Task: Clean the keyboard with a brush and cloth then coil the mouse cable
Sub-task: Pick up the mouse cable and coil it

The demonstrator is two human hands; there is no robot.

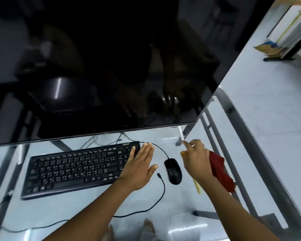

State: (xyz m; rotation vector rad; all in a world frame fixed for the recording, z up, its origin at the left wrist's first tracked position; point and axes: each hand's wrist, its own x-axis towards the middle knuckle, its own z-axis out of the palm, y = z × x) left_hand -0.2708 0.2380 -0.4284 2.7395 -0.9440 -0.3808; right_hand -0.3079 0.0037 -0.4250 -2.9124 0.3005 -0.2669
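Observation:
A black keyboard (76,168) lies on a glass desk (73,211) below a large dark monitor. My left hand (139,166) is flat and open, resting over the keyboard's right end. To its right sits a black mouse (173,171), its cable (161,151) curving back toward the keyboard's far corner. My right hand (195,160) is to the right of the mouse, closed on a yellow-handled brush (197,186) and a red cloth (220,171) that hangs from the palm. The brush's pale tip pokes out above the fingers.
The monitor (102,66) overhangs the back of the desk. A loose black cable (161,193) with a free plug loops across the glass near the mouse. More cables trail at the left edge. Metal desk frame bars (233,153) run on the right; tiled floor shows beneath.

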